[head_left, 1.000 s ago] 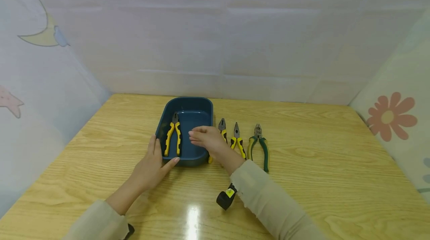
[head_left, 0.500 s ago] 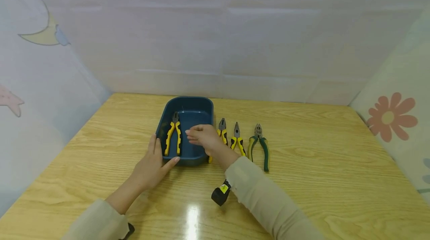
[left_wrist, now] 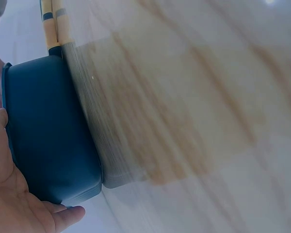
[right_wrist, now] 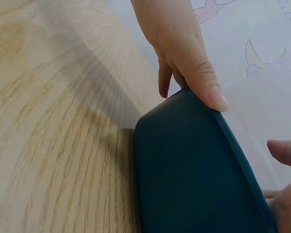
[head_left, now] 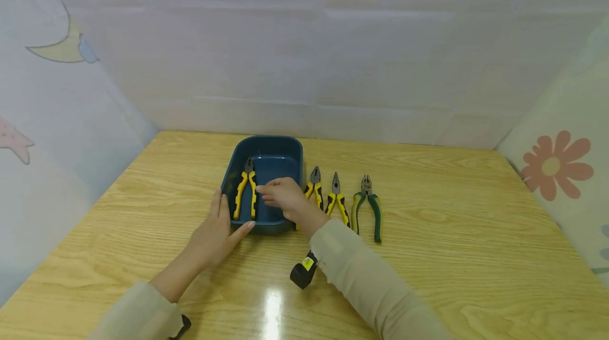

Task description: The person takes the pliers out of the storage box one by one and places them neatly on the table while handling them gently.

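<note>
A dark blue rectangular tray [head_left: 268, 229] stands on the wooden table. My left hand [head_left: 211, 237] grips its near left corner, thumb on the near rim and fingers along the left side. Inside, along the left, lie yellow-and-black pliers [head_left: 240, 197] with their head pointing away. My right hand [head_left: 287, 200] reaches in over the right rim with nothing held, fingers loosely bent and tips close to the pliers' right handle. In the right wrist view the left thumb [right_wrist: 216, 97] lies over the tray's rim; the pliers inside are hidden behind the wall.
Right of the tray lie yellow-and-black pliers [head_left: 315, 175], long-nose pliers [head_left: 336, 186] and green-handled pliers [head_left: 377, 218], side by side, heads away. The right forearm partly covers some handles. A black wrist device [head_left: 302, 275] hangs below the right sleeve. A pale wall cloth [head_left: 371, 75] stands behind the table.
My right hand has moved left inside the tray, closer to the pliers there. My left hand and the tray have stayed in place.
</note>
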{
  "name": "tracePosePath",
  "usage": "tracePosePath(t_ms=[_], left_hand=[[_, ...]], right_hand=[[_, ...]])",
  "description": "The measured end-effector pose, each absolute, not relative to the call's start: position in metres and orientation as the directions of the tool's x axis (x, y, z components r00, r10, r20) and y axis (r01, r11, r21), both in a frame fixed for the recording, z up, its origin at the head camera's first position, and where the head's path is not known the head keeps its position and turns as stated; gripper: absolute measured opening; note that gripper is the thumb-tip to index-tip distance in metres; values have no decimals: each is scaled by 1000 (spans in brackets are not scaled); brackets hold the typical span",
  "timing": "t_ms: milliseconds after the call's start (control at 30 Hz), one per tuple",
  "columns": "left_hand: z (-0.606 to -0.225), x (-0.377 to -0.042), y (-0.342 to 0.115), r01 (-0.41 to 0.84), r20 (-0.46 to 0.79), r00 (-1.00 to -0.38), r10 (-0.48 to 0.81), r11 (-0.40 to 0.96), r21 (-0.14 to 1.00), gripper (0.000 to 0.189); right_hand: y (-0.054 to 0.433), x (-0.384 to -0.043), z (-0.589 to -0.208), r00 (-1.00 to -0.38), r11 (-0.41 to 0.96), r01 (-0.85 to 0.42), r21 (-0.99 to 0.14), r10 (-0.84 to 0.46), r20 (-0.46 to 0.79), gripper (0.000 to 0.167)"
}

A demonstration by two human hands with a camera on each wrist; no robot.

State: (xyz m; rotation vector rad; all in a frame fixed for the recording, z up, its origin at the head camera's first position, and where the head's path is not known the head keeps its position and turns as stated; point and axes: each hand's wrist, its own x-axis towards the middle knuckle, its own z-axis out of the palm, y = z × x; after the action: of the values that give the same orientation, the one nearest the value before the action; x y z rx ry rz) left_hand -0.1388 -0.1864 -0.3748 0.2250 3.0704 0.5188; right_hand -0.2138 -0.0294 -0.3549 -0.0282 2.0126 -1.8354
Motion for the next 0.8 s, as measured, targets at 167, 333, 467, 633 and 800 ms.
tracePosePath(t_ms=[167,333,467,633,800], left_hand=[[-376,-139,-186,141,12,-989,145,934,328,98],[-376,-138,-186,141,9,-989,146,934,327,98],[-375,-138,-186,134,-2,-990,143,935,328,98],[-375,-139,-187,138,-4,-989,148,935,327,98],[-375,-139,-187,145,1,-988,153,934,327,98]], right_hand=[[-34,-215,-356,-913,153,273,-950,-270,-306,33],[-39,-216,-359,-910,172,285,-943,-259,-323,34],[-41,-216,-361,-909,173,294,-940,-253,-330,39],[-47,-216,-362,-909,174,318,-932,-225,-352,43],[-50,-217,-363,-906,181,338,-923,-201,-371,46]])
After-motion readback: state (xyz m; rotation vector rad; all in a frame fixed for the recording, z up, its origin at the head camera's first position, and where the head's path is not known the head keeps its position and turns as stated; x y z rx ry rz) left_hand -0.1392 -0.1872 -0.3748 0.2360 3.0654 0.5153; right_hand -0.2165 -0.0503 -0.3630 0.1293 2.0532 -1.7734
